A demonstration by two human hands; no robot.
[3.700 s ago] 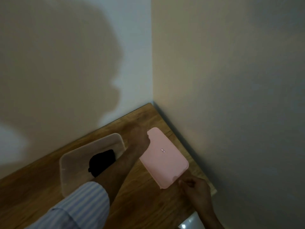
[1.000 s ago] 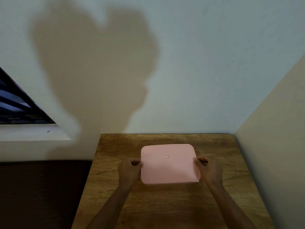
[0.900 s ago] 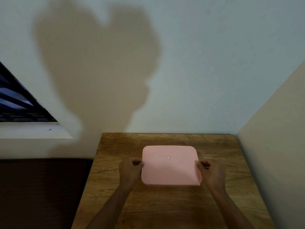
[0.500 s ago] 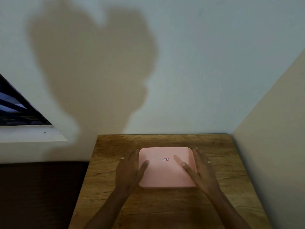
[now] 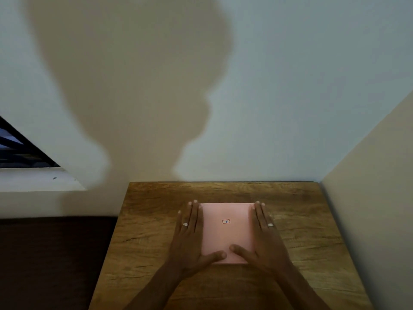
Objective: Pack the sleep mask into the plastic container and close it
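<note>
Pink, flat and rounded at the corners, the plastic lid (image 5: 225, 231) lies on the brown wooden tabletop (image 5: 297, 231), hiding the container and the sleep mask presumably beneath it. The left hand (image 5: 190, 238) and right hand (image 5: 263, 238) lie open and flat along its side edges, thumbs on the near edge, gripping nothing. The closing step seems in hand; next calls for firm downward pressure around the rim until it seats.
</note>
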